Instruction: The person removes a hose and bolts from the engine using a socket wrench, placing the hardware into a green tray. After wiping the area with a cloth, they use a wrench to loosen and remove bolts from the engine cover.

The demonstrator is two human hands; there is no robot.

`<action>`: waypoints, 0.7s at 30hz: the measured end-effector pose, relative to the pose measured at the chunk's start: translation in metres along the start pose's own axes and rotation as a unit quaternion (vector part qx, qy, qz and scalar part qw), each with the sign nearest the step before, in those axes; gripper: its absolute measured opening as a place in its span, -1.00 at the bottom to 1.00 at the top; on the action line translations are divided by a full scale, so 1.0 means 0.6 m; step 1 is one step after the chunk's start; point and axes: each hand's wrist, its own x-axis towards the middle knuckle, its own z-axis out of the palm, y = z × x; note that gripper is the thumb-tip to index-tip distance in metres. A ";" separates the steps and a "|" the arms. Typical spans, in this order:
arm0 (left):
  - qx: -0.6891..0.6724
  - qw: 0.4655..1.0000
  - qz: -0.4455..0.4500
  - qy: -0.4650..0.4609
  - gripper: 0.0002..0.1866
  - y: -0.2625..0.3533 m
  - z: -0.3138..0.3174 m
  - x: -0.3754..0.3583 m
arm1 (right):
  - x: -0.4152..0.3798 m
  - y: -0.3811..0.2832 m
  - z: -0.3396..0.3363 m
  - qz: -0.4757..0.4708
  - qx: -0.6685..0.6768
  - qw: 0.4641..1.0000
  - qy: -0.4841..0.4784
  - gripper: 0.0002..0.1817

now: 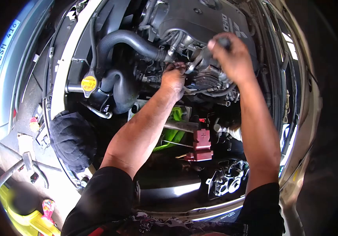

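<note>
Both of my hands are inside the engine bay. My left hand (174, 78) is low among the hoses, just below the end of the thick black hose (131, 39); its fingers are curled together at a metal part, and what they pinch is hidden. To its right, my right hand (234, 57) is raised beside the black engine cover (212, 17), blurred, with its fingers wrapped round the dark end of a tool. The tool's metal shaft (196, 62) slants down from that hand toward my left fingertips.
A yellow radiator cap (89, 83) is at the left. Below my arms are a red terminal cover (203, 145) and green cloth (171, 137). A dark cap (73, 141) lies at the left edge. A blue car (0, 78) stands beyond.
</note>
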 end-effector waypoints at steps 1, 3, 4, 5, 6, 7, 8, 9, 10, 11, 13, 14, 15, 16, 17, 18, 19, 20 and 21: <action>-0.006 1.000 0.013 -0.007 -0.86 -0.004 -0.002 0.005 | -0.030 -0.017 0.012 -0.037 -0.035 0.999 -0.016 -0.67; -0.087 0.995 -0.012 -0.049 -0.83 0.005 -0.002 0.003 | -0.092 -0.024 0.030 -0.326 -0.261 0.888 -0.193 -0.68; -0.062 0.998 -0.015 -0.028 -0.81 0.008 0.002 0.000 | -0.091 -0.019 0.032 -0.332 -0.284 0.872 -0.219 -0.68; -0.034 0.999 -0.020 -0.008 -0.80 0.010 0.007 -0.005 | -0.091 -0.011 0.029 -0.337 -0.305 0.857 -0.243 -0.68; -0.032 0.999 -0.022 0.003 -0.80 0.011 0.007 -0.006 | -0.092 -0.003 0.022 -0.340 -0.326 0.842 -0.264 -0.68; -0.029 0.999 -0.024 0.012 -0.80 0.010 0.008 -0.006 | -0.046 0.001 0.007 -0.371 -0.239 0.881 -0.171 -0.70; -0.028 0.999 -0.027 0.021 -0.79 0.008 0.010 -0.007 | -0.016 -0.008 0.003 -0.143 -0.161 0.975 -0.064 -0.72; -0.029 0.999 -0.035 0.020 -0.80 0.007 0.012 -0.009 | 0.015 -0.016 -0.002 0.064 -0.004 0.994 0.093 -0.72; -0.027 0.999 -0.042 0.018 -0.80 0.010 0.012 -0.010 | 0.034 -0.003 0.000 0.058 -0.011 0.992 0.110 -0.74; -0.022 0.998 -0.050 0.014 -0.80 0.014 0.012 -0.010 | 0.041 0.009 0.003 0.054 -0.018 0.990 0.130 -0.75; -0.005 1.000 -0.023 -0.010 -0.83 0.020 0.006 -0.008 | -0.032 -0.011 0.033 -0.150 -0.104 0.983 -0.003 -0.78; -0.015 0.999 -0.023 -0.030 -0.83 0.029 0.004 -0.018 | -0.052 -0.006 0.037 -0.341 -0.212 0.905 -0.140 -0.73; -0.025 0.998 -0.024 -0.052 -0.84 0.032 0.004 -0.025 | -0.077 -0.009 0.044 -0.407 -0.277 0.840 -0.226 -0.76; 0.012 1.000 -0.015 -0.024 -0.85 0.030 0.014 -0.020 | -0.078 0.005 0.046 -0.404 -0.295 0.834 -0.233 -0.75; 0.005 0.999 -0.033 -0.042 -0.85 0.029 0.014 -0.018 | -0.072 0.020 0.043 -0.402 -0.313 0.827 -0.239 -0.73; -0.003 0.997 -0.049 -0.058 -0.85 0.024 0.008 -0.012 | -0.054 0.027 0.037 -0.287 -0.197 0.925 -0.151 -0.70; -0.010 0.995 -0.063 -0.073 -0.85 0.020 0.001 -0.009 | -0.028 0.034 0.028 -0.160 -0.071 0.983 -0.057 -0.65; 0.030 0.996 -0.082 -0.019 -0.84 0.019 -0.002 -0.007 | 0.013 0.046 0.012 0.007 -0.011 1.000 -0.006 -0.60; 0.025 0.995 -0.089 -0.020 -0.84 0.024 0.001 -0.007 | 0.042 0.042 0.001 0.175 0.051 0.982 0.049 -0.55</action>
